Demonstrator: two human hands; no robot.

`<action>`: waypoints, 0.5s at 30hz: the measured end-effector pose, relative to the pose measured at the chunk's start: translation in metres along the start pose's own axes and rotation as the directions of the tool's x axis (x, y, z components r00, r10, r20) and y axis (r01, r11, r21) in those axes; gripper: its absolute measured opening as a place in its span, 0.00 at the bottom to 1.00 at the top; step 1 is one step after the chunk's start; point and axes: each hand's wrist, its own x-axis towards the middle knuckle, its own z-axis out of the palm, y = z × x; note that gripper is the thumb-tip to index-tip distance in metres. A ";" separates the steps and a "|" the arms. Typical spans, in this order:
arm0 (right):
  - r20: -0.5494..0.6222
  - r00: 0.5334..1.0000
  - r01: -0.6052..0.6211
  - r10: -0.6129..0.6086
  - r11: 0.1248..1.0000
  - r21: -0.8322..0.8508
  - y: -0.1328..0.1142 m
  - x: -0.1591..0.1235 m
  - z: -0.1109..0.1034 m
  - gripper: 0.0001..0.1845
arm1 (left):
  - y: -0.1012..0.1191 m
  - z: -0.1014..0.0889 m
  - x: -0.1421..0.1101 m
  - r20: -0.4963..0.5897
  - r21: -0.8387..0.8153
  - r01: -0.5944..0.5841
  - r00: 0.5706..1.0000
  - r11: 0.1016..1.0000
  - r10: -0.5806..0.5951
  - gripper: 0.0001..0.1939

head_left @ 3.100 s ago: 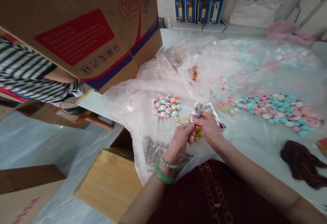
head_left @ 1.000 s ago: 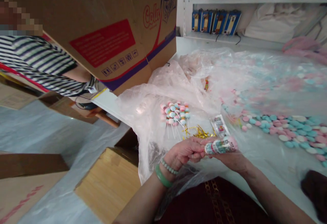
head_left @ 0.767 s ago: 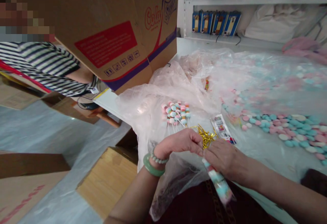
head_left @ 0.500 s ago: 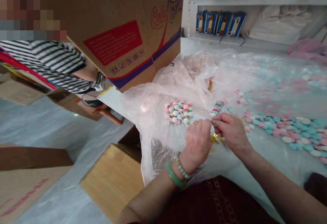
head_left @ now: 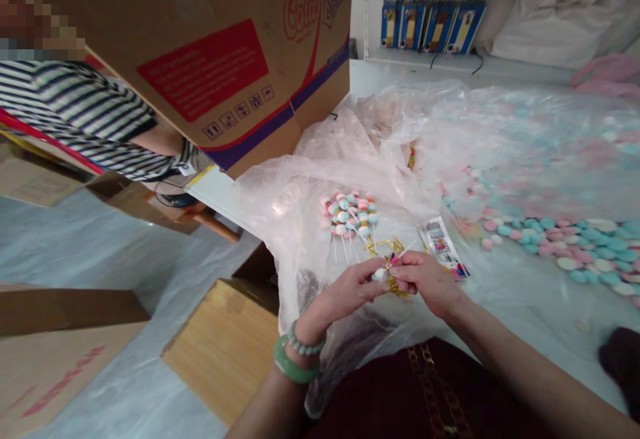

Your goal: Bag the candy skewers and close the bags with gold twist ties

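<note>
As I watched from my remote station, the fingers (head_left: 364,277) of the left hand (head_left: 345,294) and right hand (head_left: 427,283) were closed on a white candy (head_left: 379,274) and gold tinsel (head_left: 395,286), just above a clear plastic bag (head_left: 280,225) bearing a bunch of candy sticks (head_left: 347,215).

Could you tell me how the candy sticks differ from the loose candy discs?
The candy sticks are threaded on white sticks and bunched together, while the loose candy discs lie flat in a long band. Both are pastel pink, blue and white.
</note>
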 end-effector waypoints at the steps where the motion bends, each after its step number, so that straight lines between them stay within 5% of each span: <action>1: 0.125 0.985 -0.136 0.116 0.977 0.167 0.001 0.001 0.006 0.11 | 0.002 -0.004 -0.007 -0.028 0.155 -0.032 0.999 0.987 0.037 0.13; 3: 0.350 0.916 -0.323 0.198 0.881 0.345 0.002 0.001 0.019 0.13 | 0.006 -0.011 -0.022 -0.074 0.418 -0.021 0.996 0.908 0.057 0.15; 5: 0.417 0.889 -0.339 0.190 0.885 0.319 0.000 -0.002 0.033 0.10 | 0.009 -0.018 -0.041 -0.113 0.599 0.043 0.993 0.800 0.032 0.16; 8: 0.370 0.922 -0.141 0.119 0.989 0.033 -0.007 -0.003 0.044 0.03 | 0.008 -0.039 -0.077 -0.162 0.651 0.144 0.986 0.745 -0.049 0.15; 10: 0.252 0.967 0.014 0.030 0.986 -0.169 -0.008 -0.001 0.034 0.07 | -0.003 -0.062 -0.104 -0.325 0.543 0.280 0.939 0.792 -0.109 0.15; 12: -0.029 0.995 0.076 -0.094 0.923 -0.377 -0.002 0.003 0.008 0.09 | -0.022 -0.089 -0.127 -0.583 0.383 0.381 0.807 0.842 -0.099 0.18; 15: -0.536 0.802 -0.211 -0.262 0.716 -0.666 0.020 0.008 -0.044 0.09 | -0.065 -0.121 -0.144 -0.876 0.224 0.571 0.474 0.790 -0.094 0.20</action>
